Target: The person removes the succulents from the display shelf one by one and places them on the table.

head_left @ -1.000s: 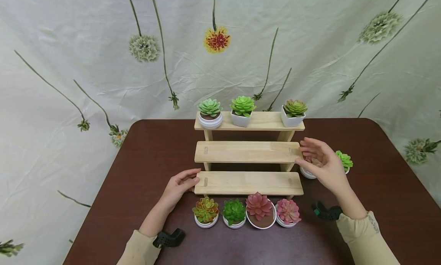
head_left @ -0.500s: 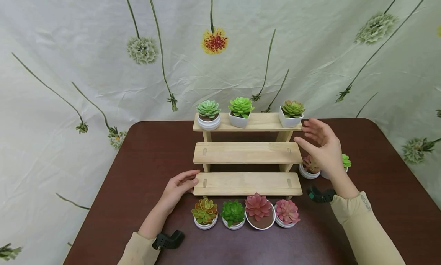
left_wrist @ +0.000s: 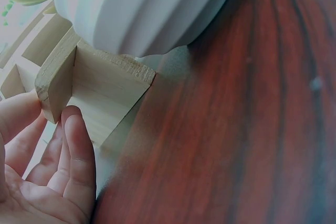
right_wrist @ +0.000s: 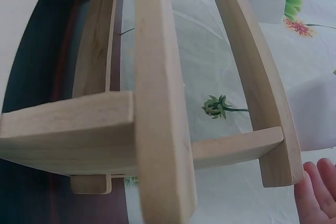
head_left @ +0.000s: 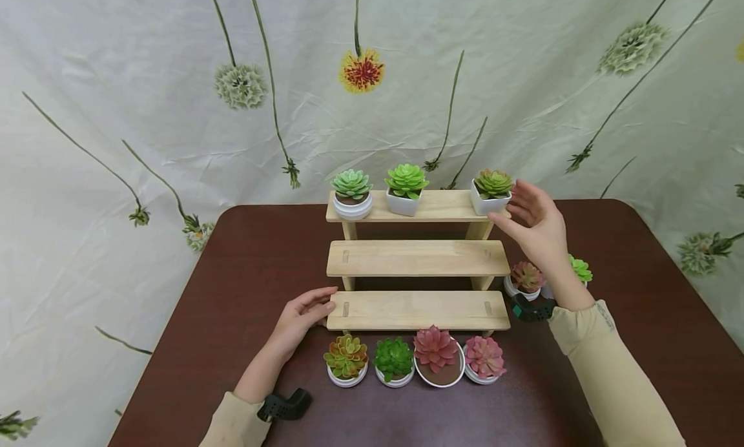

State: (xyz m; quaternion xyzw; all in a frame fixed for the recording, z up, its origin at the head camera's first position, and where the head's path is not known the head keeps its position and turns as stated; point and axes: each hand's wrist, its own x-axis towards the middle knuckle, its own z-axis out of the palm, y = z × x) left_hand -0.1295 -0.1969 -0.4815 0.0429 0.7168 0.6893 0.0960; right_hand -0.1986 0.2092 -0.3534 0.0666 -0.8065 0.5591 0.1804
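A three-tier wooden stand (head_left: 418, 258) stands on the dark table. My left hand (head_left: 303, 314) pinches the left end of its bottom shelf; in the left wrist view the thumb and fingers (left_wrist: 79, 145) lie on either side of the board. My right hand (head_left: 537, 227) is at the right end of the top shelf, fingers relaxed. Its fingertips are beside a square white pot with a reddish-green succulent (head_left: 493, 195). In the right wrist view its fingers (right_wrist: 320, 187) are right at the shelf's end. Also up there are a bright green succulent (head_left: 406, 187) and a pale green one (head_left: 352, 194).
In front of the stand are an orange-green succulent (head_left: 345, 358), a green one (head_left: 393, 362), a red one in a wider pot (head_left: 438, 356) and a pink one (head_left: 485, 360). Right of it, a reddish succulent (head_left: 526, 278) and a green one (head_left: 580, 268) stand by my right wrist.
My right hand has moved up and away from me, from the middle shelf's right end to the top shelf's. My left hand has stayed at the bottom shelf.
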